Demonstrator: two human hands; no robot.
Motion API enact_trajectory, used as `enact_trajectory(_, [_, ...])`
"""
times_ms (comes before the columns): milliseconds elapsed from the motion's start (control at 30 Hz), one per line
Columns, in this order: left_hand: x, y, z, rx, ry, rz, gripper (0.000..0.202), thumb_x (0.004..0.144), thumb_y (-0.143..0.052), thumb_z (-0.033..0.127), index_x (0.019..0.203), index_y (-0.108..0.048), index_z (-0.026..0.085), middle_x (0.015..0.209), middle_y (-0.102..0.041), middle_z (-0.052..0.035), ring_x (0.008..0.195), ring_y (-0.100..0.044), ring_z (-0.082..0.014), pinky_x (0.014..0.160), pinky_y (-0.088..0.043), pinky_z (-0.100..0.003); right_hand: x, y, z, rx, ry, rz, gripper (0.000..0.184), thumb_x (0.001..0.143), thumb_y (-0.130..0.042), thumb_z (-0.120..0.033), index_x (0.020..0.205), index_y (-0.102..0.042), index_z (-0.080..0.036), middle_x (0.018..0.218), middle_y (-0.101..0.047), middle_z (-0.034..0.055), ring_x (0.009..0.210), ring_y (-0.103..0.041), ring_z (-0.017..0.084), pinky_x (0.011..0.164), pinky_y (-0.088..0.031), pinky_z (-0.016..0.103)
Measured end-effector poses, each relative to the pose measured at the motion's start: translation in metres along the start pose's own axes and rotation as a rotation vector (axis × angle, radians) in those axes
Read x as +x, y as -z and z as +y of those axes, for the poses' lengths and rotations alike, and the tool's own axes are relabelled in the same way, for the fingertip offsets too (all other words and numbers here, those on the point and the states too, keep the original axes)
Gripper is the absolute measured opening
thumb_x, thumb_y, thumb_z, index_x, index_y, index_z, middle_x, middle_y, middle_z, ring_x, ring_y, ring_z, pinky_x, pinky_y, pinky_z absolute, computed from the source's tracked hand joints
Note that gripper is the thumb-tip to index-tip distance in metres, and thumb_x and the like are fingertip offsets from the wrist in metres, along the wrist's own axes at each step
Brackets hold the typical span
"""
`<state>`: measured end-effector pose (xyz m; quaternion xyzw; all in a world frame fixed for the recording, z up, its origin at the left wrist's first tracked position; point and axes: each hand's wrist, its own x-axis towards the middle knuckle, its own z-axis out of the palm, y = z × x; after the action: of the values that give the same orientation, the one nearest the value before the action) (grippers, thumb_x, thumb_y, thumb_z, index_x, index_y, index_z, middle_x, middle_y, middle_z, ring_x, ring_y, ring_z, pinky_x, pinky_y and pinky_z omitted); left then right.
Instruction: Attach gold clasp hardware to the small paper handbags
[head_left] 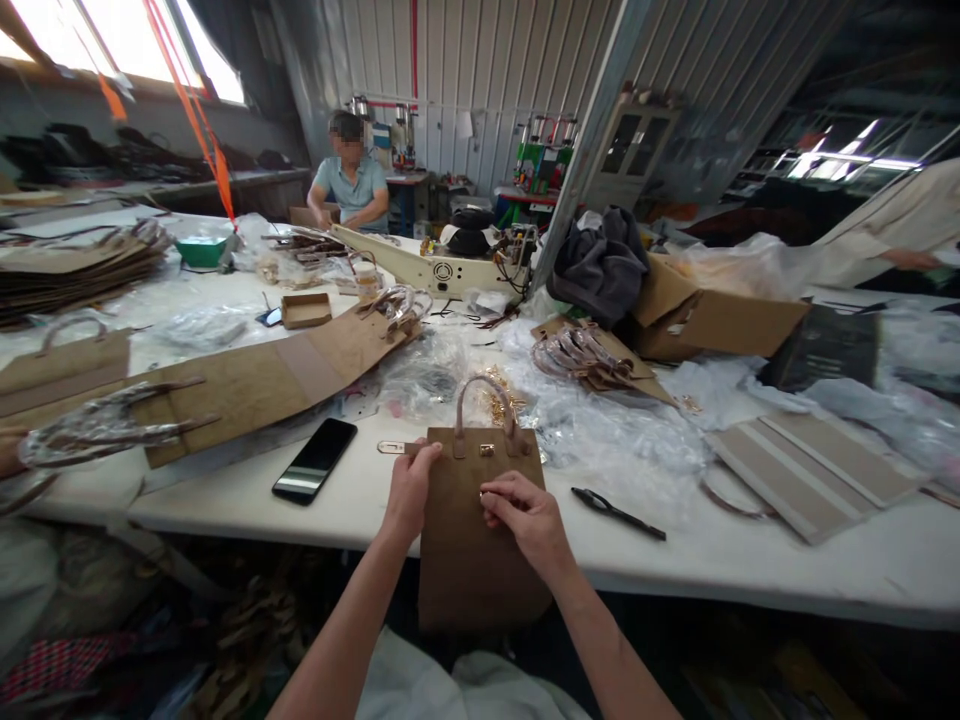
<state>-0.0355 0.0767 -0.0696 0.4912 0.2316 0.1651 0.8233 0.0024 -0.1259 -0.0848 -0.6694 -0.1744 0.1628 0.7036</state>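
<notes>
A brown handbag panel [480, 570] with one looped handle [484, 382] lies partly on the table and hangs over its front edge. My left hand [409, 490] grips the panel's left edge, near a strap with a gold metal plate [391, 447] that sticks out to the left. A small gold clasp [487, 450] sits below the handle. My right hand [521, 510] is pinched over the middle of the panel; a tiny thing shows at its fingertips, too small to name. Behind the handle lies a pile of small gold hardware pieces [501, 400].
A black phone [315, 460] lies to the left and a black pen-like tool [619, 514] to the right. Long brown panels [247, 385] stretch across the left. Plastic wrap [622, 450], a cardboard box [720, 320] and another panel [817, 470] occupy the right. A person [351, 180] sits across the table.
</notes>
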Motion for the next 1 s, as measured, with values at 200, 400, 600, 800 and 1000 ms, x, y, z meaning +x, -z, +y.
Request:
enact_trajectory(200, [0.004, 0.001, -0.007, 0.021, -0.002, 0.012, 0.03, 0.086, -0.079, 0.046, 0.081, -0.068, 0.019, 0.081, -0.07, 0.0002, 0.081, -0.062, -0.0182, 0.075, -0.049, -0.026, 0.002, 0.007, -0.017, -0.089, -0.109, 0.087, 0.042, 0.085, -0.092, -0.054, 0.108, -0.088, -0.018, 0.089, -0.083, 0.0075, 0.078, -0.077, 0.02, 0.069, -0.066, 0.029])
enact_trajectory(400, [-0.005, -0.007, -0.009, -0.018, -0.012, -0.021, 0.033, 0.088, -0.078, 0.051, 0.089, -0.071, 0.019, 0.084, -0.075, -0.0028, 0.081, -0.068, -0.0215, 0.078, -0.052, -0.03, 0.016, -0.009, -0.041, -0.233, -0.019, 0.113, 0.042, 0.089, -0.088, -0.047, 0.118, -0.085, -0.018, 0.101, -0.085, 0.0107, 0.083, -0.083, 0.026, 0.078, -0.071, 0.037])
enact_trajectory(600, [-0.014, -0.009, -0.009, 0.117, -0.154, -0.022, 0.032, 0.098, -0.069, 0.05, 0.093, -0.073, 0.019, 0.089, -0.076, -0.003, 0.085, -0.066, -0.0213, 0.08, -0.05, -0.03, 0.037, -0.038, -0.054, -0.402, 0.147, 0.126, 0.027, 0.096, -0.08, -0.039, 0.113, -0.087, -0.02, 0.103, -0.087, 0.0099, 0.082, -0.083, 0.026, 0.077, -0.071, 0.035])
enact_trajectory(800, [-0.023, -0.01, 0.002, 0.331, -0.355, 0.021, 0.03, 0.106, -0.059, 0.042, 0.088, -0.071, 0.021, 0.085, -0.07, -0.0031, 0.085, -0.062, -0.0221, 0.08, -0.046, -0.031, 0.044, -0.045, -0.057, -0.526, 0.203, 0.112, 0.023, 0.095, -0.079, -0.036, 0.108, -0.09, -0.021, 0.101, -0.087, 0.0098, 0.084, -0.083, 0.027, 0.073, -0.067, 0.034])
enact_trajectory(1000, [-0.038, -0.022, 0.008, 0.416, -0.447, 0.111, 0.028, 0.107, -0.055, 0.033, 0.088, -0.072, 0.022, 0.085, -0.072, -0.0049, 0.082, -0.064, -0.0235, 0.081, -0.046, -0.033, 0.053, -0.042, -0.083, -0.645, 0.072, -0.04, 0.013, 0.09, -0.078, -0.027, 0.085, -0.089, -0.02, 0.068, -0.08, 0.0031, 0.063, -0.076, 0.021, 0.058, -0.053, 0.028])
